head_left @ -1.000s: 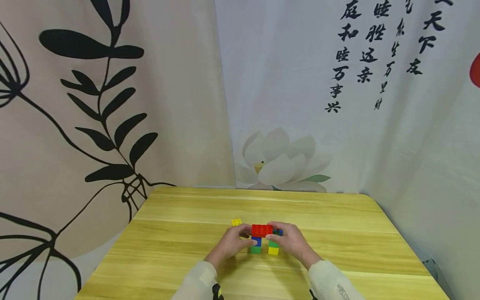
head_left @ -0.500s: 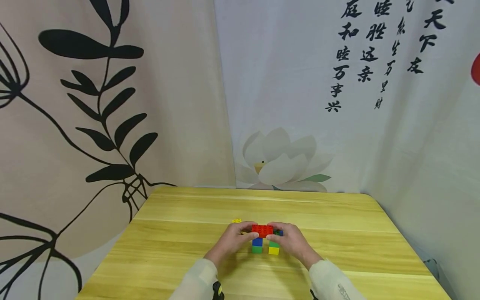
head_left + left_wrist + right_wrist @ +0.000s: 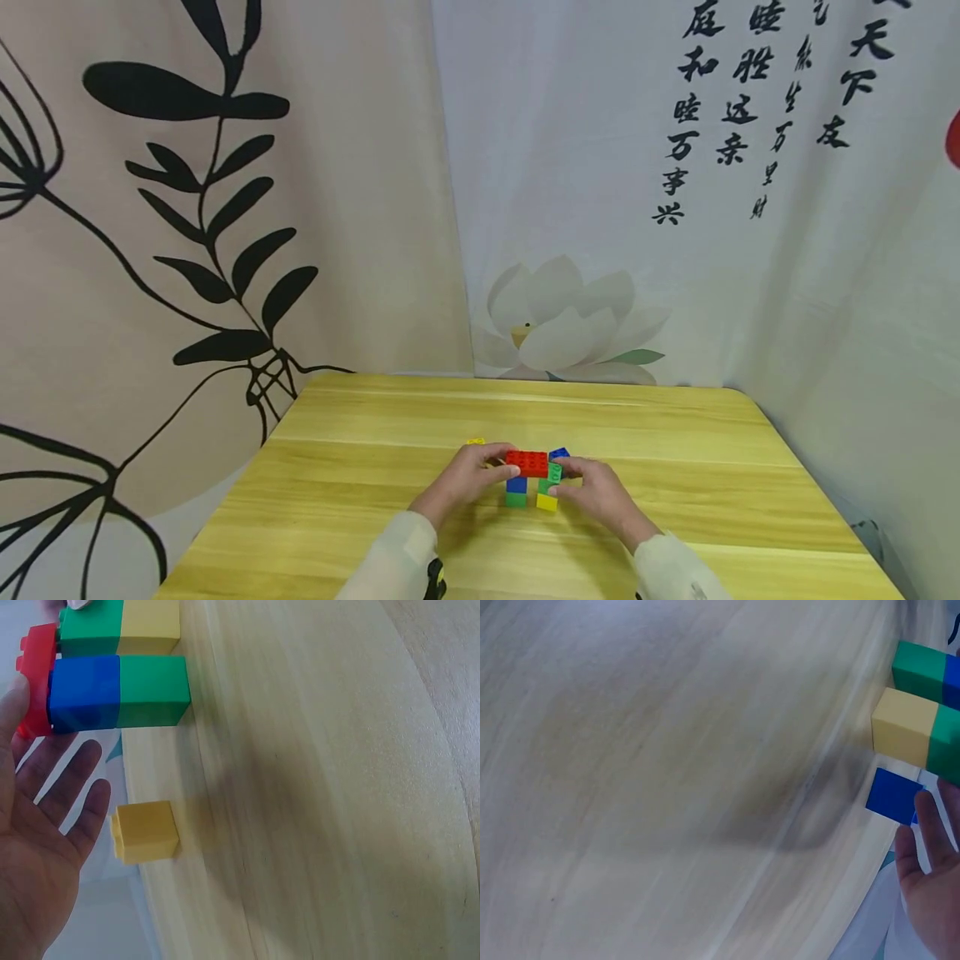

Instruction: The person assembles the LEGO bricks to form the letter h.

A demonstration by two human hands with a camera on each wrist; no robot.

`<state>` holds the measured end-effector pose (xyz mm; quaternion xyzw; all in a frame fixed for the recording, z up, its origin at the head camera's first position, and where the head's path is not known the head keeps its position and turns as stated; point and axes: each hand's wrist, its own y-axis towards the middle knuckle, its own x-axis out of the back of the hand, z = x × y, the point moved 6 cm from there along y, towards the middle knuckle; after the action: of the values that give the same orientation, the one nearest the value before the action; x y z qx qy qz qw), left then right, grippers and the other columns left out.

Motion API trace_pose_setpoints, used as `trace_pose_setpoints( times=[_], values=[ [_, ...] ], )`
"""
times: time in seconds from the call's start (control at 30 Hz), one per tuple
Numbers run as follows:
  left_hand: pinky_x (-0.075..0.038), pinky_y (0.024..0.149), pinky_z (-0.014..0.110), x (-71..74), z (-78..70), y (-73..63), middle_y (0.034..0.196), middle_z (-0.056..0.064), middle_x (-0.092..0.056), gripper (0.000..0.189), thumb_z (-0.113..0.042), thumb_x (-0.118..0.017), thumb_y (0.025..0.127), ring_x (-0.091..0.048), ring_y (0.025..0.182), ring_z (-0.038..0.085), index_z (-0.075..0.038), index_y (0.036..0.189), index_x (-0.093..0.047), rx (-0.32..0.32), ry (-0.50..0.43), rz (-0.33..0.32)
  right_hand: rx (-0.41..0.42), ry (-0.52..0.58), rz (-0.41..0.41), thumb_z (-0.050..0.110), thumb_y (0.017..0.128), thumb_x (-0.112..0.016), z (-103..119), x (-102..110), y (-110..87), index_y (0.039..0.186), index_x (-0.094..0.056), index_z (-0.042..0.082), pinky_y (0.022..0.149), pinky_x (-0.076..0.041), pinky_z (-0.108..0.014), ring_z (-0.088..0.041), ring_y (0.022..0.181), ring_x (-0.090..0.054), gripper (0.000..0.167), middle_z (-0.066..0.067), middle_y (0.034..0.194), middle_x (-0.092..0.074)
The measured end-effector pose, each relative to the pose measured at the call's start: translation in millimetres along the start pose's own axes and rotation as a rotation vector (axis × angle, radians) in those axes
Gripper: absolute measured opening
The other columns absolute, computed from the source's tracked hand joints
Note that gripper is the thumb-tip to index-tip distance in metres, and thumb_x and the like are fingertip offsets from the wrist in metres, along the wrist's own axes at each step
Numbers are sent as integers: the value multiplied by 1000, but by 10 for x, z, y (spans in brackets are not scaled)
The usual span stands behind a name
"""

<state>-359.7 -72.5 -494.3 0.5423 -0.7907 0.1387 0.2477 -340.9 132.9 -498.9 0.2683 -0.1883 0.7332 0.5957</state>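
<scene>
At lower centre, the left hand (image 3: 465,485) pinched the red brick (image 3: 527,463), the right hand (image 3: 600,493) the green brick (image 3: 555,473); uneven pressure risked toppling.

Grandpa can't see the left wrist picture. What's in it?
A left hand holds a red block on top of a blue-and-green stack. Beside it is a green-and-yellow stack; a yellow block stands apart on the wooden table.

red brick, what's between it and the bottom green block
A blue block is stacked between the red brick and that green block; the left wrist view shows it clearly.
</scene>
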Motion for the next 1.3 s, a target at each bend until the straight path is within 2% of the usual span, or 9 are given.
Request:
trace_pose_setpoints(
  times=[0.1,0.33,0.47,0.6,0.7,0.87,1.03,1.17,1.3],
  values=[
    [-51,78,34,7,-2,-6,98,-8,-66,34,-34,-69,94,-58,92,16,-17,123,-70,3,5,4,9,-12,24,26,88,-77,-3,8,-1,127,-67,6,93,-49,-53,-32,110,-62,45,-11,118,-68],
    [-50,78,33,31,-35,3,99,-8,-67,34,-35,-67,96,-58,93,15,-16,124,-69,-38,43,16,6,-37,64,21,90,-75,-2,17,23,130,-65,7,96,-46,-56,-31,112,-60,44,-12,122,-67],
    [-50,80,34,34,-16,6,101,-10,-66,35,-37,-66,96,-58,95,14,-18,125,-69,-30,46,25,24,-31,75,25,89,-76,29,2,44,136,-60,7,98,-44,-58,-32,113,-60,54,-9,119,-67],
    [-50,80,35,42,-10,6,101,-10,-67,33,-35,-66,96,-58,95,15,-17,124,-69,-36,52,22,76,12,75,29,89,-75,128,-2,76,140,-56,7,99,-44,-56,-31,115,-59,59,-9,124,-66],
    [-50,80,35,40,-21,8,100,-10,-67,31,-35,-66,96,-58,94,14,-18,121,-70,-45,63,25,110,21,67,32,91,-73,196,-2,88,134,-62,8,95,-49,-51,-28,110,-62,51,-10,127,-65],
    [-50,81,37,37,-48,5,99,-11,-66,30,-37,-67,95,-58,95,15,-20,120,-71,-35,61,36,110,17,48,31,92,-70,220,-5,77,127,-66,9,91,-52,-47,-24,104,-62,42,-8,123,-66],
    [-49,79,36,41,-64,3,99,-10,-67,30,-35,-68,95,-58,94,15,-19,120,-71,-41,70,32,131,14,43,32,93,-69,211,-15,68,128,-66,11,90,-52,-46,-21,102,-61,40,-5,121,-67],
    [-50,75,32,33,-97,3,100,-11,-68,31,-36,-68,94,-58,91,13,-19,120,-71,-60,115,35,126,-17,35,33,93,-69,172,-13,61,128,-66,10,79,-52,-38,-18,90,-58,43,-4,116,-68],
    [-50,74,31,24,-85,5,101,-12,-67,32,-38,-68,95,-57,91,12,-20,121,-71,-49,134,37,116,-37,33,35,93,-68,125,-31,67,129,-66,9,73,-48,-32,-16,85,-54,45,-4,114,-68]
  ],
)
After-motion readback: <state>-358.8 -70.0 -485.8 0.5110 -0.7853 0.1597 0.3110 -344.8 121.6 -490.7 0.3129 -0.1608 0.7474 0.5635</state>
